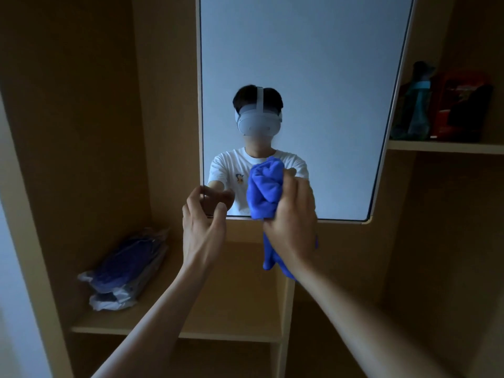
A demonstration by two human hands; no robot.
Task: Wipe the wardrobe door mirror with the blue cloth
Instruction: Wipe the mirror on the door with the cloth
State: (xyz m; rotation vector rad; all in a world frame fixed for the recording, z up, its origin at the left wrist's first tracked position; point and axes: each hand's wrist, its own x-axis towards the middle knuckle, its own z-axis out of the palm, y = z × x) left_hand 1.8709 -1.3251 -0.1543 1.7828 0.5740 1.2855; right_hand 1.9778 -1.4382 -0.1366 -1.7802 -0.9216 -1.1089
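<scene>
Tan wooden wardrobe panels [81, 132] fill my feed, cut off on every side. Set in the door is the tall rectangular mirror [313, 64], its top out of frame; it reflects a person in a white T-shirt.

On the lower wooden shelf [218, 309], at left, lies a blurred clear-plastic bundle of something blue [125, 268]; I cannot make out its contents. The right hand [293, 222] is raised at the mirror's bottom edge, fingers wrapped tight round the bunched blue cloth [266, 186]. The cloth's top lies over the glass and its tail hangs below the wrist.

The left hand [203, 227] is at the mirror's lower left corner, fingers loosely curled. I cannot tell whether they grip the edge.

On the upper right shelf [447, 146], a dim teal bottle [417, 105] stands beside a red package [458, 105].
</scene>
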